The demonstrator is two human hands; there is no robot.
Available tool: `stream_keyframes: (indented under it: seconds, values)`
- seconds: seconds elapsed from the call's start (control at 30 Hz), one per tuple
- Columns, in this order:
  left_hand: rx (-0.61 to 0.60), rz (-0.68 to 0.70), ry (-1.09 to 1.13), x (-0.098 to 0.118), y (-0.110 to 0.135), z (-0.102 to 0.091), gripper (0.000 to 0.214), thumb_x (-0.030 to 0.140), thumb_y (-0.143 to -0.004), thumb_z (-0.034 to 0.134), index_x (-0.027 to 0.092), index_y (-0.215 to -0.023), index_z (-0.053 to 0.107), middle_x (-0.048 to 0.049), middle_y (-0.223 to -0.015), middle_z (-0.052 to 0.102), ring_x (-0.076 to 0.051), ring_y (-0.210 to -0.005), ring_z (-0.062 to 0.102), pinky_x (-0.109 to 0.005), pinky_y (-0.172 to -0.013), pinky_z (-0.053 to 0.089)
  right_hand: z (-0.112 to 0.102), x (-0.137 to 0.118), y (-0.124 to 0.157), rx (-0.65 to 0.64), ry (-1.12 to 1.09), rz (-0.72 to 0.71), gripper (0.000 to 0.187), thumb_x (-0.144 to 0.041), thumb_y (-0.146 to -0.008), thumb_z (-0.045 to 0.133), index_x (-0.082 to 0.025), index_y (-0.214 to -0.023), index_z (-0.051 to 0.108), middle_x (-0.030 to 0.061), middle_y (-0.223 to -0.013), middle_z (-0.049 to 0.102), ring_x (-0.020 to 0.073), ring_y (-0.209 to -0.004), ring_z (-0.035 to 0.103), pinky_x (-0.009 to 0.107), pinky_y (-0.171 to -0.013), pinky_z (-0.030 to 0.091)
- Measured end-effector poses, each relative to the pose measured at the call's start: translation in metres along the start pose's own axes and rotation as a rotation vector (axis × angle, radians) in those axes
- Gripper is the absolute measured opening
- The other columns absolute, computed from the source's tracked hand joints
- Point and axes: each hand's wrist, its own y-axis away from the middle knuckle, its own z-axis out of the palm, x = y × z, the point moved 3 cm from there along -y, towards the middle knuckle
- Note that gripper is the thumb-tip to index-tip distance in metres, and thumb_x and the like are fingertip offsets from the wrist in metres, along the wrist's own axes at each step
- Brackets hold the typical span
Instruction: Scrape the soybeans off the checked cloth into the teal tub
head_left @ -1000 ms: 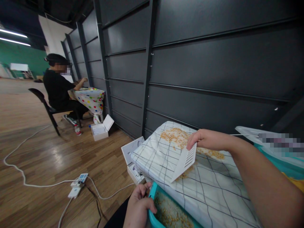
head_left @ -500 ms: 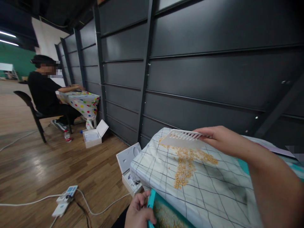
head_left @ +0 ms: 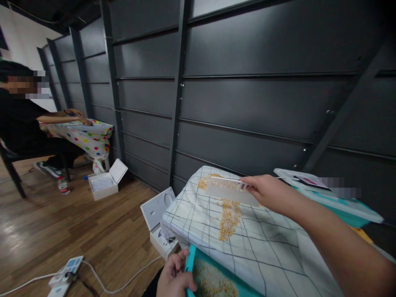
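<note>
My right hand (head_left: pixel 267 189) grips the edge of a thin white slotted plate (head_left: pixel 222 192), which stands tilted on the checked cloth (head_left: pixel 266 247) of the table. Yellow kernels (head_left: pixel 229 218), like corn, lie scattered in front of the plate and behind its far end. At the table's near edge, my left hand (head_left: pixel 175 275) is closed on the rim of a teal bin (head_left: pixel 190 264). More kernels and pale grains (head_left: pixel 216 286) lie in the bin, whose lower part is cut off by the frame.
A dark panelled wall (head_left: pixel 241 107) runs behind the table. A white-and-teal lidded box (head_left: pixel 340 202) stands at the right. Open white boxes (head_left: pixel 163 239), a power strip (head_left: pixel 66 272) and cables are on the floor. Another person (head_left: pixel 21 115) sits at a dotted table (head_left: pixel 89 136).
The view has turned right, bringing the lidded box into sight. My right hand has drawn the white plate nearer over the kernels, with some left behind it. My left hand still holds the bin.
</note>
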Motion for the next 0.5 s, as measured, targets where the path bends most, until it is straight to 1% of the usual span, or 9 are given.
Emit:
stream_keyframes:
  seconds: [0.07,0.17,0.3,0.4,0.5]
  values:
    - [-0.012,-0.007,0.017,-0.001,0.003,0.000,0.032,-0.004,-0.034,0.052,0.019,-0.050,0.039,0.0008,-0.085,0.065,-0.018,-0.087,0.056,-0.025,-0.070,0.039,0.010,0.009,0.008,0.003,0.023,0.034,0.033,-0.014,-0.083,0.042,-0.020,-0.102,0.069,0.0103,-0.096,0.072,0.0246,-0.086,0.066,0.032,-0.073,0.046]
    - [-0.003,-0.014,0.067,-0.002,0.008,0.001,0.032,-0.003,-0.034,0.050,0.020,-0.053,0.036,0.0017,-0.084,0.064,-0.017,-0.084,0.055,-0.024,-0.067,0.039,0.029,0.020,0.018,-0.003,0.042,0.082,0.034,-0.015,-0.085,0.042,-0.019,-0.108,0.066,0.0108,-0.098,0.072,0.0232,-0.087,0.066,0.030,-0.075,0.045]
    - [0.009,-0.021,0.113,0.001,0.018,0.002,0.034,-0.001,-0.033,0.049,0.020,-0.055,0.033,0.0027,-0.082,0.061,-0.015,-0.083,0.054,-0.024,-0.068,0.040,0.047,0.019,0.025,-0.023,0.024,0.080,0.034,-0.017,-0.087,0.039,-0.019,-0.109,0.065,0.0106,-0.103,0.070,0.0239,-0.091,0.065,0.032,-0.079,0.046]
    - [0.029,-0.030,0.122,0.008,0.028,0.005,0.034,-0.001,-0.034,0.049,0.020,-0.056,0.034,0.0031,-0.084,0.061,-0.015,-0.086,0.054,-0.023,-0.067,0.039,0.051,0.010,0.030,-0.012,0.039,0.097,0.037,-0.016,-0.087,0.037,-0.018,-0.114,0.064,0.0124,-0.111,0.068,0.0260,-0.095,0.064,0.035,-0.080,0.046]
    - [0.042,-0.033,0.118,0.016,0.035,0.008,0.034,-0.001,-0.035,0.050,0.019,-0.056,0.033,0.0037,-0.084,0.060,-0.015,-0.087,0.053,-0.022,-0.068,0.038,0.048,0.001,0.035,-0.036,0.040,0.103,0.035,-0.015,-0.086,0.039,-0.018,-0.111,0.064,0.0109,-0.107,0.069,0.0246,-0.094,0.064,0.033,-0.080,0.046]
